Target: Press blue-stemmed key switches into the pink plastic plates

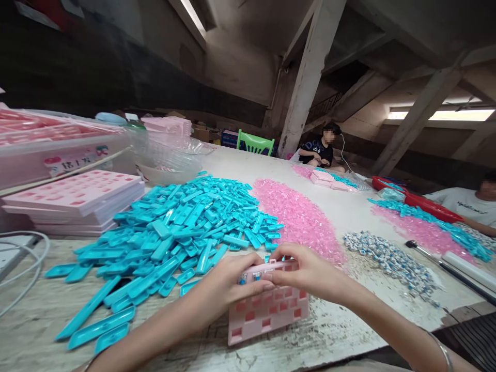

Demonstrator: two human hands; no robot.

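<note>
Fitting stage, lower centre: left hand (227, 283) and right hand (306, 271) both pinch the pink tray (267, 309) (one blue piece seated). Next calls for another blue key (182, 227).

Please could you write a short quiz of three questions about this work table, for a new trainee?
1. True or false: both hands are on the pink tray.
2. Which pile lies closest to the left hand? A) turquoise plastic pieces B) pink pieces C) white-and-blue pieces
3. Fill in: the stack of pink trays at the far left lies ____ the turquoise pile, seen from the camera.

Key
1. True. The left hand and the right hand both grip the top edge of the pink tray, which is propped up on the table.
2. A, the turquoise plastic pieces; the pink pieces and white-and-blue pieces lie further right.
3. Left of; see the stack of pink trays.
</note>
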